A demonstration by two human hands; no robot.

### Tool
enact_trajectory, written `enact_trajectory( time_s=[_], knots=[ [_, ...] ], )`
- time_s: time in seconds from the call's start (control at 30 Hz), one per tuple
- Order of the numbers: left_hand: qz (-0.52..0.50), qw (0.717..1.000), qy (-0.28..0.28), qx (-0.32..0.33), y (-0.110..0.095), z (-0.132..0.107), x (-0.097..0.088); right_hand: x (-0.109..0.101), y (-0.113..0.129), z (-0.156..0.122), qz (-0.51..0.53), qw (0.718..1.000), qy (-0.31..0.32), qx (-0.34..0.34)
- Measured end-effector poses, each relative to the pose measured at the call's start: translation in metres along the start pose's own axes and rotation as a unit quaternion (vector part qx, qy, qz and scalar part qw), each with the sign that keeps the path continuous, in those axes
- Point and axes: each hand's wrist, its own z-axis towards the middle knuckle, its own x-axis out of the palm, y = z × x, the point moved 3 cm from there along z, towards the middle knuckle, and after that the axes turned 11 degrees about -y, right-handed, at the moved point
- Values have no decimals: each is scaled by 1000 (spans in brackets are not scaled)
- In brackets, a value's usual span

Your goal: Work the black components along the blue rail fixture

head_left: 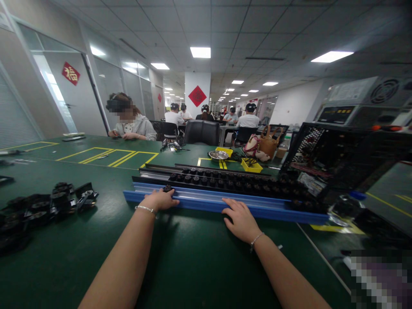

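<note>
A long blue channel rail [199, 201] lies across the green table in front of me. My left hand [161, 200] is at its left part, fingers closed about a small black part [168, 188] that sits in the channel; the grip is partly hidden. My right hand [240, 218] rests its fingertips on the rail's near wall, fingers apart and holding nothing. Just behind the blue rail lie black rails [222, 182] filled with several round black parts. More black parts [61, 197] are heaped on the table at the left.
An open black computer case [341, 159] stands at the right, near a clear bottle with a blue cap [347, 208]. Farther back are a metal bowl [220, 155] and a yellow tray [251, 165]. Across the table sits a person [135, 126] in a headset.
</note>
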Motion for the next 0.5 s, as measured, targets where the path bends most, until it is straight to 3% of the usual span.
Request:
enact_trajectory(
  time_s=[0.5],
  knots=[
    [22, 1000, -5, -12, 19, 1, -2, 0, 0, 0, -6, 1000, 1, 4]
  ],
)
